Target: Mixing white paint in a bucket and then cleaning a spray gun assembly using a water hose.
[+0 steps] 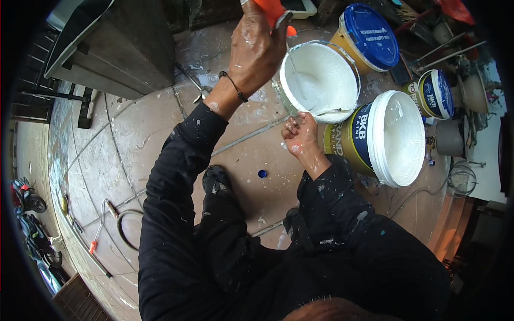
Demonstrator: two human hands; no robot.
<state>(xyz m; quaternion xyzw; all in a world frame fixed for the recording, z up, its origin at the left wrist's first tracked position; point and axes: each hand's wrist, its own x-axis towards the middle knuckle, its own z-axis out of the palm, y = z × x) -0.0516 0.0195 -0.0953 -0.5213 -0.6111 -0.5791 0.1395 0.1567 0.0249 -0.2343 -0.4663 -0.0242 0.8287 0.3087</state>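
Observation:
My left hand point(256, 45) is raised at the top of the head view, its fingers closed around an orange object point(269, 9) that the frame's edge cuts off. Below and right of it stands an open white bucket point(319, 79), its inside coated white, with a thin wire handle. My right hand point(301, 134) is palm up at the bucket's near rim, fingers curled in. Whether it grips the rim or something small is unclear. White splashes mark both hands and my dark sleeves.
A second open paint bucket point(399, 139) lies close to my right forearm. Behind are a blue-lidded bucket point(370, 37) and a smaller lidded pail point(435, 94). A blue cap point(262, 174) is on the splashed tile floor. A grey cabinet-like block point(123, 51) stands far left; a hose point(128, 230) lies left.

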